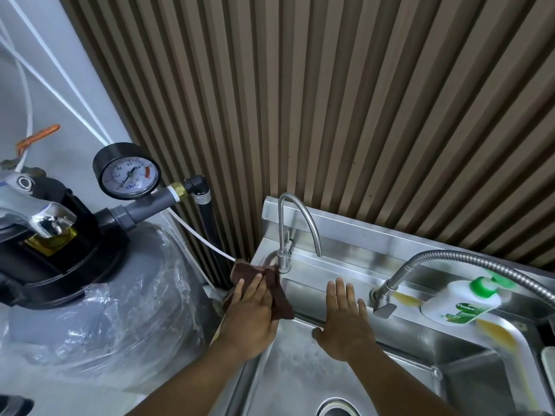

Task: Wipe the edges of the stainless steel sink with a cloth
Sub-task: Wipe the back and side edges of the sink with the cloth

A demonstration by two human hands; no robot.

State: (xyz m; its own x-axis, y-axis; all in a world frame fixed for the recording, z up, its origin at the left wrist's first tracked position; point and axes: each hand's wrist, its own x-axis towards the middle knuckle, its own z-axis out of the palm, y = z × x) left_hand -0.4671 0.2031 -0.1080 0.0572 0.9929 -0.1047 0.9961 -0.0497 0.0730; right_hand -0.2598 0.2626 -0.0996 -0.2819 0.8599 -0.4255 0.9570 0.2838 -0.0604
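Sink (294, 370) of stainless steel is filling the view from six to four o'clock, its round drain (336, 411) showing at the bottom edge; both forearms are reaching up over the basin from six o'clock. The left hand (249, 319) is lying at the sink's left back corner, about seven o'clock from the frame's middle, its fingers straight and close together, pressing a brown cloth (282, 306) onto the rim; the thumb is hidden, so whether it is pinching the fabric cannot be told. The right hand (345, 322) is resting just at three o'clock of the left, fingers straight and slightly spread, flat on the back edge and holding nothing. At twelve o'clock of the cloth, touching it, a gooseneck tap (281, 226) is standing upright; at three o'clock of the right hand a flexible-hose tap (450, 256) is arching over the ledge, with a white soap bottle (462, 301) with a green pump just beyond it. At nine o'clock a grey tank (105, 295) wrapped in plastic is standing beside the sink, a pressure gauge (129, 175) rising above it; a slatted wall (360, 100) is running behind everything.
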